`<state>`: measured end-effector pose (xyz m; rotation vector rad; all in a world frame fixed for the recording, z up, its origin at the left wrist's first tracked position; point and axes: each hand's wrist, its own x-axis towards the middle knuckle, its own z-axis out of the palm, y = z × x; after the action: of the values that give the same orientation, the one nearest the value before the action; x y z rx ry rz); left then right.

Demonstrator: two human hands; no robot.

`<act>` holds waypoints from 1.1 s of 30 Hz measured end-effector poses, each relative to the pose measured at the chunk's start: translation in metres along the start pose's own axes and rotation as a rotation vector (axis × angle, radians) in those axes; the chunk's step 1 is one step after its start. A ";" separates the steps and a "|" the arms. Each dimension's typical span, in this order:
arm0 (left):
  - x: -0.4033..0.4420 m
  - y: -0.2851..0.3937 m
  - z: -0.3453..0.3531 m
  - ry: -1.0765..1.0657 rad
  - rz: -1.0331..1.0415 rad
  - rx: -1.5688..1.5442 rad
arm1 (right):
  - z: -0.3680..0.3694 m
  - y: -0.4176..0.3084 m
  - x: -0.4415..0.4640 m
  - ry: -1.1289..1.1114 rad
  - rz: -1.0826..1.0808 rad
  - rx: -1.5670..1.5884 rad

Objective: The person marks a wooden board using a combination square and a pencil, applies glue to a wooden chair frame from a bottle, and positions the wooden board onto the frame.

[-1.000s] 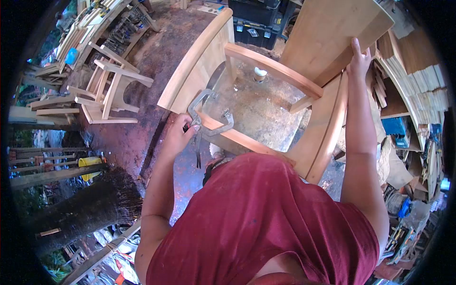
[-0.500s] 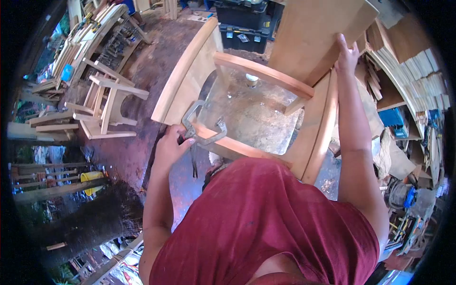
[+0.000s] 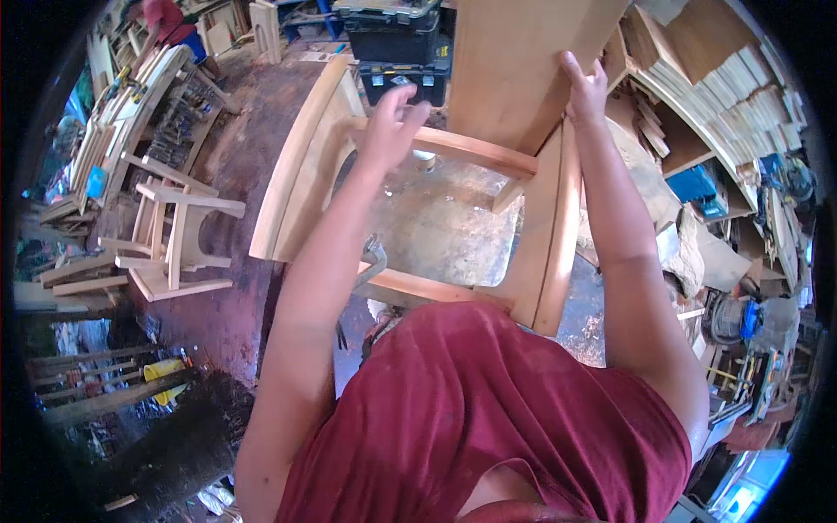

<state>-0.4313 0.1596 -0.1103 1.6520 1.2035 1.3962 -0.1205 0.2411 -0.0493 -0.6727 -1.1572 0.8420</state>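
In front of me stands a wooden frame point(image 3: 288, 166), with curved-edged side pieces joined by rails. My left hand point(image 3: 394, 131) is raised over its far rail point(image 3: 479, 150), fingers apart and holding nothing; it is slightly blurred. A metal clamp point(image 3: 375, 254) sits on the near rail point(image 3: 436, 288), partly hidden behind my left forearm. My right hand point(image 3: 587, 90) is closed on the edge of a large flat wooden panel point(image 3: 514, 70), which stands up at the frame's far right, by the right side piece point(image 3: 551, 235).
Black toolboxes point(image 3: 392, 44) are stacked behind the frame. A smaller wooden stool-like frame point(image 3: 179, 231) stands at left, near a bench point(image 3: 139, 96) holding timber and clamps. Another person point(image 3: 170, 26) is at the upper left. Stacked boards point(image 3: 732, 87) fill the right shelves.
My left hand has let go of the clamp and moved forward over the far rail. My right hand keeps its hold on the panel. The view has shifted, showing more of the other person.
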 end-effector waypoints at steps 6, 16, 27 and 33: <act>0.082 -0.046 0.076 -0.214 -0.004 -0.220 | 0.000 -0.003 -0.004 0.003 0.023 0.003; 0.066 -0.086 0.096 -0.082 -0.017 -0.116 | -0.002 -0.010 -0.006 0.108 0.017 -0.115; 0.055 -0.095 0.078 -0.192 -0.018 -0.113 | -0.001 0.006 0.013 0.416 0.012 -0.432; 0.056 -0.114 0.060 -0.324 0.004 0.140 | 0.007 -0.005 0.006 0.340 -0.022 -0.333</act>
<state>-0.3986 0.2582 -0.2056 1.8916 1.1273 1.0142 -0.1255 0.2442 -0.0404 -1.0321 -0.9991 0.4926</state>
